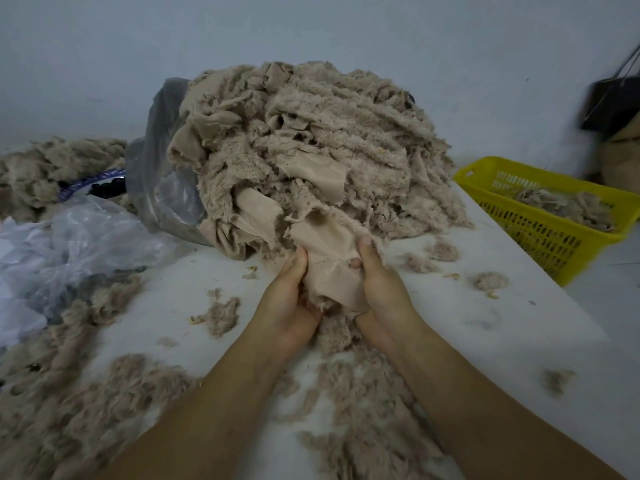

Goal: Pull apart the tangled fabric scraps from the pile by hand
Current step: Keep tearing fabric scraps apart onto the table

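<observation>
Pretty bare room: a plain, pale bluish-grey wall (311, 29) runs right behind the white counter (519, 323), and the light is dim and flat with a cool cast. Past the counter's far right corner a dark bag (609, 105) hangs against that wall by thin straps, kinda blurry, with something brown and sack-like (623, 161) just under it. A yellow slotted plastic basket (554, 233) sits at the counter's right edge.

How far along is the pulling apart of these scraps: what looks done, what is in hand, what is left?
Done: loose fluff lies over the near table, and the yellow basket holds some. In hand: the left hand and right hand both hold one scrap at the near edge of the pile. Left: most of it, since the pile is tall and tangled.
</observation>
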`<move>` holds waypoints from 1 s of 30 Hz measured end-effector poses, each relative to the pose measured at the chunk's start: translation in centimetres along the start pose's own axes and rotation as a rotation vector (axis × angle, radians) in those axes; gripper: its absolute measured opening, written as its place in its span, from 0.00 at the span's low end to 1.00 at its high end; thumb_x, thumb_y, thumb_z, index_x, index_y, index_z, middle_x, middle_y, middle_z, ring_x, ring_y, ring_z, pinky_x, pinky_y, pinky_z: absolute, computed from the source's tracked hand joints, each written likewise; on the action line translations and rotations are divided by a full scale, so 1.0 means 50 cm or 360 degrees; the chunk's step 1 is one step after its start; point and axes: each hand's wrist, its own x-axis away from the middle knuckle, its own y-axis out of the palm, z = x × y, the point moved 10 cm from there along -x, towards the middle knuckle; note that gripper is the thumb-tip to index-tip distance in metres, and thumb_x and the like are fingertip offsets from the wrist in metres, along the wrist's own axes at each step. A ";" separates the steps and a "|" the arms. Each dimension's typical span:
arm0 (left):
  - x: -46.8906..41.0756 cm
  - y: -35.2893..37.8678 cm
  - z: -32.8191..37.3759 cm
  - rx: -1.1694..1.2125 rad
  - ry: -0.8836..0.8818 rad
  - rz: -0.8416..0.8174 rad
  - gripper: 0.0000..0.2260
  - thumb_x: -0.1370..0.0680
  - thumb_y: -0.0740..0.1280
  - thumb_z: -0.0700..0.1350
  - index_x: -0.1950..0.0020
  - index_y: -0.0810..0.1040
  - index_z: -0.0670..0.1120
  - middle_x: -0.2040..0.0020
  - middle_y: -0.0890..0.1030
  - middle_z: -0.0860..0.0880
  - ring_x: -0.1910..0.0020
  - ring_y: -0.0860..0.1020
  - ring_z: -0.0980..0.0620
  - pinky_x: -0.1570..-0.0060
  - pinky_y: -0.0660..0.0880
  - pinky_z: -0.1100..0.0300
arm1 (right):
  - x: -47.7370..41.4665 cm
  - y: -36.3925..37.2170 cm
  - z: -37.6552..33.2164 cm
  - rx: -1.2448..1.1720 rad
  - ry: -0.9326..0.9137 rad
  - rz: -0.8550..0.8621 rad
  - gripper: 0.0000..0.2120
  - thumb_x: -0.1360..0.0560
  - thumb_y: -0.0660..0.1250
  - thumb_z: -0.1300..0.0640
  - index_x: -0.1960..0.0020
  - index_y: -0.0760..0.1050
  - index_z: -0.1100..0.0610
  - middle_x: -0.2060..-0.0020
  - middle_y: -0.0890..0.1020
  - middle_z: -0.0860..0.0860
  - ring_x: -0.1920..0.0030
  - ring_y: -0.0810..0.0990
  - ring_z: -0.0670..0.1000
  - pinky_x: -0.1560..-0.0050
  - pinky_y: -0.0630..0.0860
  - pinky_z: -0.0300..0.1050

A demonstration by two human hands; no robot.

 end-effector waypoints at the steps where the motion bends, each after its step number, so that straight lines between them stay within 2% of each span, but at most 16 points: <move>1: 0.000 -0.002 -0.001 0.0016 -0.0013 -0.0002 0.20 0.17 0.58 0.52 0.30 0.75 0.44 0.37 0.82 0.41 0.40 0.82 0.45 0.49 0.82 0.53 | 0.001 0.004 0.001 0.0016 -0.0012 -0.0003 0.21 0.22 0.64 0.40 0.56 0.76 0.59 0.60 0.85 0.55 0.57 0.85 0.55 0.54 0.82 0.52; 4: 0.000 -0.005 -0.004 0.0059 -0.0028 -0.0030 0.20 0.19 0.61 0.53 0.31 0.76 0.44 0.39 0.83 0.41 0.43 0.83 0.45 0.55 0.82 0.54 | 0.004 0.008 0.002 -0.0071 -0.0021 0.0004 0.19 0.23 0.66 0.41 0.59 0.77 0.57 0.63 0.84 0.52 0.54 0.84 0.56 0.43 0.80 0.59; 6: 0.000 -0.007 -0.002 0.0067 -0.0017 -0.0046 0.19 0.20 0.62 0.53 0.33 0.77 0.46 0.40 0.83 0.42 0.44 0.84 0.45 0.53 0.82 0.53 | 0.001 0.011 0.010 -0.0146 0.0014 -0.0024 0.19 0.23 0.67 0.42 0.63 0.76 0.55 0.68 0.83 0.50 0.55 0.83 0.55 0.42 0.79 0.59; 8: 0.000 -0.007 0.001 0.0059 -0.0002 -0.0057 0.18 0.20 0.62 0.53 0.35 0.79 0.45 0.41 0.83 0.42 0.46 0.84 0.46 0.53 0.82 0.52 | 0.001 0.019 0.023 -0.0192 0.0058 -0.0085 0.21 0.23 0.67 0.42 0.70 0.76 0.53 0.68 0.82 0.50 0.58 0.83 0.53 0.46 0.81 0.57; 10: 0.001 -0.007 0.002 0.0019 -0.0008 -0.0047 0.17 0.17 0.61 0.51 0.35 0.79 0.43 0.44 0.84 0.41 0.50 0.85 0.46 0.56 0.82 0.54 | 0.005 0.027 0.036 -0.0245 0.0132 -0.0142 0.24 0.23 0.68 0.43 0.75 0.77 0.51 0.65 0.83 0.51 0.60 0.84 0.53 0.55 0.83 0.52; 12: 0.000 -0.012 0.002 -0.0123 0.0024 -0.0002 0.17 0.15 0.59 0.50 0.35 0.78 0.41 0.47 0.85 0.42 0.52 0.85 0.47 0.58 0.82 0.55 | 0.010 0.031 0.047 -0.0284 0.0217 -0.0197 0.21 0.23 0.68 0.43 0.70 0.81 0.53 0.59 0.85 0.55 0.57 0.85 0.54 0.54 0.83 0.51; 14: 0.000 -0.017 0.009 -0.0309 0.0105 0.0081 0.16 0.15 0.59 0.51 0.40 0.81 0.42 0.48 0.86 0.43 0.51 0.85 0.48 0.58 0.82 0.57 | 0.015 0.038 0.049 -0.0348 0.0290 -0.0283 0.21 0.22 0.66 0.42 0.64 0.82 0.56 0.54 0.85 0.57 0.51 0.85 0.55 0.46 0.82 0.53; 17: 0.008 -0.012 0.020 -0.0457 0.0191 0.0149 0.22 0.21 0.61 0.62 0.44 0.84 0.47 0.45 0.86 0.46 0.45 0.84 0.49 0.49 0.81 0.56 | 0.020 0.050 0.046 -0.0405 0.0328 -0.0409 0.24 0.20 0.61 0.41 0.62 0.86 0.56 0.50 0.86 0.57 0.49 0.85 0.55 0.45 0.81 0.53; 19: 0.012 -0.003 0.022 -0.0524 0.0214 0.0113 0.23 0.26 0.62 0.66 0.49 0.87 0.50 0.45 0.86 0.46 0.44 0.84 0.50 0.47 0.81 0.56 | 0.024 0.055 0.046 -0.0399 0.0348 -0.0450 0.24 0.20 0.60 0.40 0.56 0.86 0.56 0.46 0.84 0.59 0.47 0.84 0.56 0.45 0.81 0.53; 21: 0.014 0.005 0.020 -0.0552 0.0214 0.0030 0.17 0.26 0.68 0.60 0.50 0.87 0.50 0.45 0.85 0.45 0.46 0.84 0.49 0.50 0.81 0.58 | 0.023 0.057 0.042 -0.0399 0.0347 -0.0468 0.24 0.20 0.59 0.40 0.43 0.83 0.59 0.44 0.83 0.61 0.44 0.83 0.57 0.41 0.79 0.54; 22: 0.015 0.008 0.018 -0.0528 0.0202 -0.0008 0.13 0.26 0.71 0.55 0.48 0.86 0.48 0.45 0.85 0.45 0.46 0.84 0.49 0.51 0.81 0.58 | 0.022 0.056 0.038 -0.0407 0.0340 -0.0468 0.25 0.20 0.59 0.40 0.41 0.81 0.59 0.43 0.83 0.61 0.43 0.83 0.58 0.39 0.78 0.55; 24: 0.014 0.008 0.013 -0.0464 0.0176 -0.0039 0.12 0.26 0.72 0.48 0.45 0.85 0.46 0.45 0.85 0.44 0.47 0.84 0.48 0.53 0.81 0.58 | 0.020 0.052 0.028 -0.0477 0.0320 -0.0469 0.22 0.20 0.58 0.40 0.47 0.82 0.57 0.45 0.84 0.61 0.44 0.83 0.59 0.36 0.75 0.59; 26: 0.013 0.005 0.012 -0.0429 0.0171 -0.0033 0.13 0.26 0.72 0.48 0.44 0.84 0.46 0.45 0.85 0.43 0.47 0.84 0.48 0.53 0.81 0.58 | 0.017 0.051 0.022 -0.0515 0.0307 -0.0487 0.23 0.20 0.57 0.39 0.52 0.82 0.55 0.46 0.84 0.61 0.45 0.83 0.59 0.38 0.77 0.59; 30: 0.016 -0.001 0.015 -0.0273 0.0137 -0.0022 0.12 0.24 0.70 0.48 0.44 0.86 0.44 0.45 0.85 0.43 0.46 0.84 0.48 0.50 0.81 0.56 | 0.018 0.055 0.029 -0.0539 0.0326 -0.0513 0.24 0.20 0.57 0.39 0.53 0.83 0.55 0.50 0.85 0.59 0.49 0.85 0.57 0.45 0.81 0.56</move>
